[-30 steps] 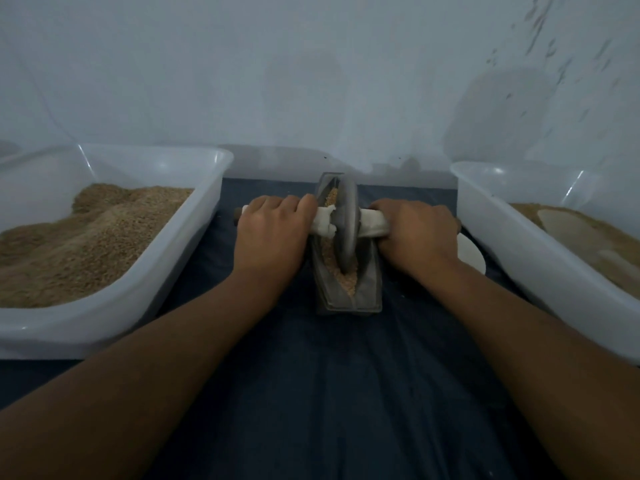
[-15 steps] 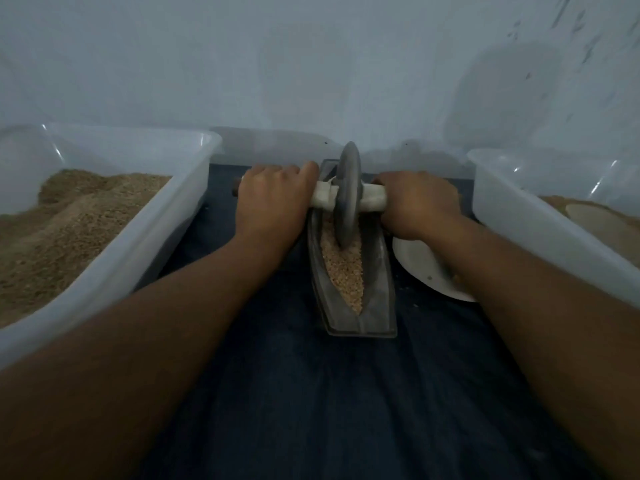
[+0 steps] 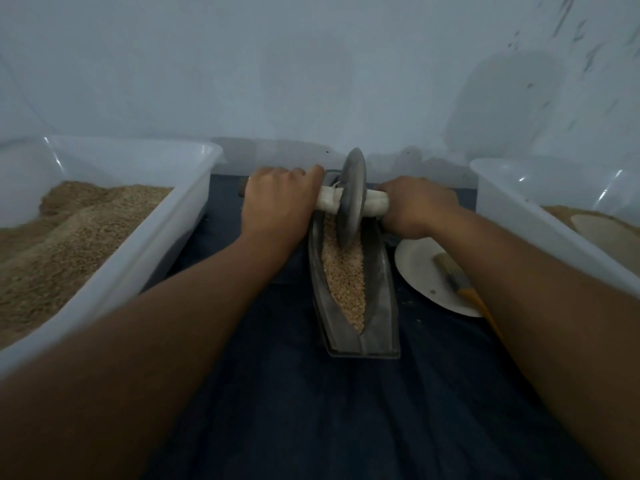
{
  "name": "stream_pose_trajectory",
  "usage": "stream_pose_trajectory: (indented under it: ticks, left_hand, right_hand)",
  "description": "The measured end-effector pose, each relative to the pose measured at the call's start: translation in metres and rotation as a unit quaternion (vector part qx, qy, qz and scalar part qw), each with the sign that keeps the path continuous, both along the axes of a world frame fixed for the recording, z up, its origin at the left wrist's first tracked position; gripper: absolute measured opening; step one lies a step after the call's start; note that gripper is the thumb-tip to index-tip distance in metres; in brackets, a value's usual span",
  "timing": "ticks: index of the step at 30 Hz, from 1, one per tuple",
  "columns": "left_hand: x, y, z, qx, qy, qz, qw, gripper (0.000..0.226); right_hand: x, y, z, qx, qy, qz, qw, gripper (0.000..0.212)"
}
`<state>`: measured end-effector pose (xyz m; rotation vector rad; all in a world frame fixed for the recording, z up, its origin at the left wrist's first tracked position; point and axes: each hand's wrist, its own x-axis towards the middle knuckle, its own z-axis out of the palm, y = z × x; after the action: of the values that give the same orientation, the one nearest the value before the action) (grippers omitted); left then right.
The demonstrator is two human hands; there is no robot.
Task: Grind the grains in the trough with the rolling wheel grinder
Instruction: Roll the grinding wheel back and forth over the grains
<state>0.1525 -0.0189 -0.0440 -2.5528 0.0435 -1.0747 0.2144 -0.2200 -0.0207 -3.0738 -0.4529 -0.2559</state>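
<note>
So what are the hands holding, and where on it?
The rolling wheel grinder, by its axle handle: left hand grips left of the wheel, right hand right of it.

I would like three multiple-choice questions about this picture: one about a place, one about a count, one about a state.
1. Where does the brush lie?
A. on the white plate
B. in the trough
C. in the left tub

2. How many white tubs hold brown grain?
A. one
B. two
C. four

3. How do the hands hold the wheel's axle?
A. only the left hand
B. both grip it, one on each side
C. neither

Answers: 1 A, its bristles rest on the plate. 2 B, one tub on the left, one tub on the right. 3 B, the right hand grips too.
</note>
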Motion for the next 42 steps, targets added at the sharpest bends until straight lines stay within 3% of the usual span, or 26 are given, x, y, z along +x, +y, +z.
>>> stream_pose_trajectory:
  ticks: [8, 16, 23, 27, 36, 42]
  left_hand:
    - [-0.018, 0.002, -0.008, -0.048, -0.009, -0.053, 0.997, 0.014]
    - [-0.049, 0.001, -0.014, -0.058, -0.022, -0.068, 0.996, 0.017]
    - [-0.07, -0.002, -0.028, -0.099, -0.083, -0.123, 0.984, 0.008]
    - [-0.072, 0.0, -0.033, -0.108, -0.07, -0.129, 0.983, 0.012]
    - [-0.053, 0.0, -0.03, -0.075, -0.082, -0.094, 0.989, 0.005]
    - [-0.035, 0.001, -0.018, -0.061, -0.035, -0.084, 0.994, 0.007]
  right_hand:
    - [-0.029, -0.004, -0.014, 0.013, -0.1, 0.014, 0.995, 0.019]
    - [-0.062, -0.008, -0.032, 0.03, -0.206, 0.017, 0.978, 0.023]
    - [-0.085, -0.011, -0.036, 0.041, -0.252, 0.015, 0.967, 0.016]
    - [-0.09, -0.012, -0.039, 0.033, -0.277, 0.006, 0.96, 0.014]
    - [-0.068, -0.011, -0.036, 0.016, -0.225, 0.008, 0.974, 0.028]
    - [-0.048, -0.01, -0.032, 0.03, -0.167, 0.015, 0.985, 0.032]
